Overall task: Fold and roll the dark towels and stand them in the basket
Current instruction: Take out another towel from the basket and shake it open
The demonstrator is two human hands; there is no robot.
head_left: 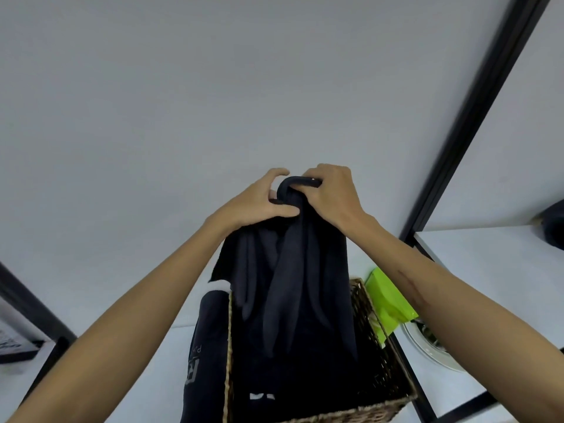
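A dark towel (pixel 290 270) hangs bunched in the air above the wicker basket (pixel 375 340), its lower end dropping into the basket's dark inside. My left hand (pixel 256 203) and my right hand (pixel 332 193) both grip its gathered top, close together in front of the white wall. The basket stands on a white surface, and its contents are too dark to make out. Against the basket's left side leans another dark cloth (pixel 204 346) with pale lettering.
A bright green packet (pixel 387 303) lies right of the basket, beside a round white appliance door (pixel 427 346). Black frame bars (pixel 476 96) run up at the right. A white shelf (pixel 488 257) at the right holds a dark rolled item (pixel 554 227). A framed picture (pixel 12 343) sits at the far left.
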